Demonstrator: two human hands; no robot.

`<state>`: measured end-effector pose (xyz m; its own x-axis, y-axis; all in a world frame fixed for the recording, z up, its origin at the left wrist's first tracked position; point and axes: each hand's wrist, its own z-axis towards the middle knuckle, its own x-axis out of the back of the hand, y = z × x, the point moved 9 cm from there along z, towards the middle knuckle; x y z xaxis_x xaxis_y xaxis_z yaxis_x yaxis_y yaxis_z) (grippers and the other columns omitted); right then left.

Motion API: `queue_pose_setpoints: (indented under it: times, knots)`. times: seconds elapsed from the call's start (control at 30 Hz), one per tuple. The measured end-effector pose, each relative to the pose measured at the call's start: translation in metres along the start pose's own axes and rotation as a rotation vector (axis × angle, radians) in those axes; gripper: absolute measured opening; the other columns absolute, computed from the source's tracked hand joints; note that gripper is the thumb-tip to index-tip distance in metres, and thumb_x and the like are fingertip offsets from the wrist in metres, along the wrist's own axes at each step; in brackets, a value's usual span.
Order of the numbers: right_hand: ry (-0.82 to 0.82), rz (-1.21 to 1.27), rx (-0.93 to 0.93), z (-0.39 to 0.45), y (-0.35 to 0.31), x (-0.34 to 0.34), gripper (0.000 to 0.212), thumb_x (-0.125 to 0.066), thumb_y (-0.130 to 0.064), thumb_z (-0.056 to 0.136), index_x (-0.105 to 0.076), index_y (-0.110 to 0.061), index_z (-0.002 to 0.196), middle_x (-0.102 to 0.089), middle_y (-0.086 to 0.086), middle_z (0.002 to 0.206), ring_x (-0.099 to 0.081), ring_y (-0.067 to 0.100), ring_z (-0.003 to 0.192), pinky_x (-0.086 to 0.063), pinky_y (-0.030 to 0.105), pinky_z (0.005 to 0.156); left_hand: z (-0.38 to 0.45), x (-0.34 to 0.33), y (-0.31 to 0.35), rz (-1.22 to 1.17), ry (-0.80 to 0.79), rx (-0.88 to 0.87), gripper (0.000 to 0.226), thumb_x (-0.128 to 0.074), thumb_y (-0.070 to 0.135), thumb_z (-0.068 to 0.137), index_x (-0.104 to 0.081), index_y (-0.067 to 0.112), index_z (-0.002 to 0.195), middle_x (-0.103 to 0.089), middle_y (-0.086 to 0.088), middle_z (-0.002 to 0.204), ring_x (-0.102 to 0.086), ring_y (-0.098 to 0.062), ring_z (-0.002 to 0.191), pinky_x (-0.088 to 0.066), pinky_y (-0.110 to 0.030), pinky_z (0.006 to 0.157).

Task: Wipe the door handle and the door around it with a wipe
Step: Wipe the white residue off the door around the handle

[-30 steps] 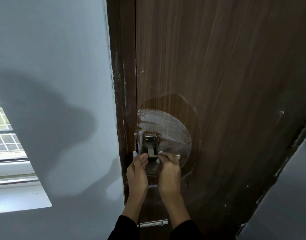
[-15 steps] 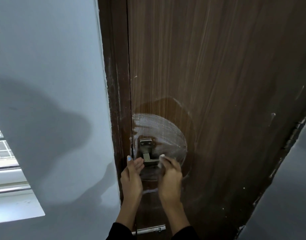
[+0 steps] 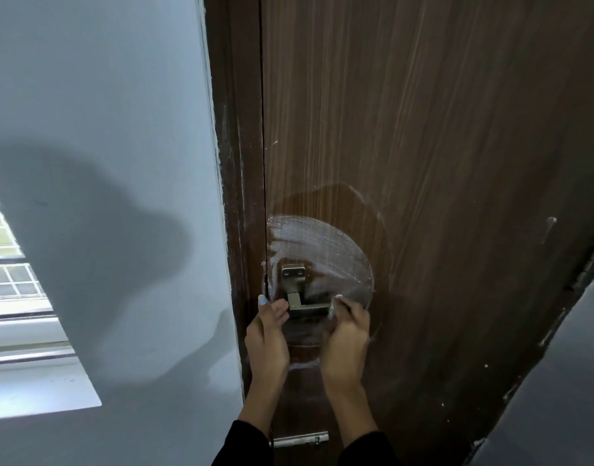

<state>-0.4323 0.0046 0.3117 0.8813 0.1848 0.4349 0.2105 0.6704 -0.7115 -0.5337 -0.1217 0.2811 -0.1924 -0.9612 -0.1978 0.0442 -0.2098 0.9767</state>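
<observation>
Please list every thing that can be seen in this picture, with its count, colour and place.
door: one, dark brown wood grain, centre and right
handle: one, metal, low on the door's left edge
smear: one, whitish, around the handle
frame: one, dark brown, left of the door
wall: one, pale grey, left
window: one, white, far left
bolt: one, silver, door bottom
wipe: one, white, at the handle's right end
sleeves: two, black, bottom
left hand: at the handle's left
right hand: grip on the wipe

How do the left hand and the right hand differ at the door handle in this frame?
The right hand grips a white wipe at the free end of the door handle; the left hand holds nothing. The left hand's fingers are loosely open by the handle's stem; the right hand's are curled shut. Both reach up from black sleeves, backs toward the camera.
</observation>
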Motion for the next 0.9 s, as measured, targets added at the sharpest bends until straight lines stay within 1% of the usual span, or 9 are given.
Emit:
queue_pose_setpoints:
  times: [0.03,0.1,0.2,0.3,0.4,0.53,0.63,0.8,0.9]
  knots:
    - [-0.035,-0.029,0.033,-0.003,-0.005,-0.006,0.039,-0.057,0.014,0.078,-0.059,0.003,0.115,-0.055,0.020,0.121,-0.052,0.018,0.108,-0.042,0.028,0.096,0.001,0.000,0.000,0.000,0.003,-0.002,0.052,-0.024,0.041,0.099,-0.063,0.009,0.113,-0.065,-0.002,0.108,-0.062,-0.020,0.103,-0.042,-0.035,0.102]
    - [-0.127,-0.004,0.095,-0.010,-0.016,-0.021,0.035,-0.056,0.011,0.080,-0.061,0.001,0.114,-0.057,0.019,0.120,-0.050,0.030,0.112,-0.036,0.028,0.097,0.003,0.001,0.000,0.001,0.009,-0.008,0.049,-0.026,0.039,0.099,-0.064,0.009,0.111,-0.066,-0.005,0.109,-0.063,-0.022,0.103,-0.044,-0.036,0.101]
    - [-0.185,0.084,0.089,-0.015,-0.019,-0.030,0.030,-0.055,0.005,0.085,-0.061,-0.003,0.113,-0.057,0.014,0.119,-0.053,0.016,0.106,-0.034,0.010,0.092,0.005,0.003,0.001,0.052,0.000,-0.052,0.047,-0.029,0.039,0.098,-0.065,0.010,0.109,-0.069,-0.005,0.104,-0.065,-0.022,0.100,-0.049,-0.032,0.093]
    - [-0.104,0.073,0.005,-0.001,-0.018,-0.018,0.018,-0.062,-0.007,0.085,-0.068,-0.012,0.101,-0.065,0.004,0.104,-0.060,0.004,0.088,-0.041,0.002,0.079,0.009,0.020,0.051,0.348,0.138,-0.419,0.039,-0.032,0.039,0.100,-0.065,0.017,0.102,-0.069,-0.001,0.093,-0.065,-0.019,0.090,-0.046,-0.020,0.075]
    - [0.087,0.225,-0.007,0.021,-0.035,0.009,0.018,-0.064,-0.009,0.084,-0.068,-0.014,0.100,-0.066,-0.002,0.097,-0.060,0.000,0.081,-0.041,-0.003,0.072,0.021,0.025,0.114,0.523,0.278,-0.774,0.037,-0.034,0.019,0.098,-0.058,0.004,0.121,-0.063,-0.015,0.119,-0.057,-0.027,0.114,-0.045,-0.033,0.098]
    - [0.208,0.334,0.197,0.049,-0.089,0.018,0.018,-0.063,-0.006,0.085,-0.068,-0.008,0.103,-0.061,0.003,0.102,-0.061,0.010,0.090,-0.052,0.017,0.079,0.040,-0.001,0.179,0.725,0.353,-1.148,0.045,-0.030,0.011,0.096,-0.040,0.001,0.139,-0.041,-0.015,0.146,-0.029,-0.026,0.141,-0.022,-0.035,0.117]
    - [0.240,0.307,0.335,0.063,-0.119,0.006,0.023,-0.063,0.005,0.081,-0.068,-0.001,0.104,-0.064,0.012,0.105,-0.061,0.018,0.097,-0.050,0.026,0.089,0.072,-0.010,0.193,0.883,0.389,-1.178,0.053,-0.033,0.012,0.096,-0.022,0.004,0.148,-0.017,-0.013,0.156,-0.009,-0.025,0.147,-0.009,-0.041,0.120]
    - [0.137,0.177,0.514,0.068,-0.138,-0.023,0.034,-0.067,0.011,0.074,-0.068,-0.001,0.105,-0.068,0.011,0.104,-0.060,0.022,0.102,-0.051,0.031,0.092,0.092,-0.008,0.182,0.944,0.461,-1.237,0.058,-0.032,0.022,0.096,-0.014,0.010,0.150,-0.014,-0.010,0.156,-0.013,-0.026,0.146,-0.007,-0.044,0.120]
    - [0.149,0.156,0.502,0.069,-0.124,-0.022,0.038,-0.068,0.015,0.069,-0.069,-0.001,0.103,-0.069,0.011,0.102,-0.061,0.023,0.100,-0.052,0.033,0.090,0.093,-0.008,0.180,0.939,0.468,-1.263,0.059,-0.029,0.025,0.097,-0.010,0.014,0.151,-0.011,-0.006,0.156,-0.011,-0.025,0.147,-0.005,-0.042,0.121]
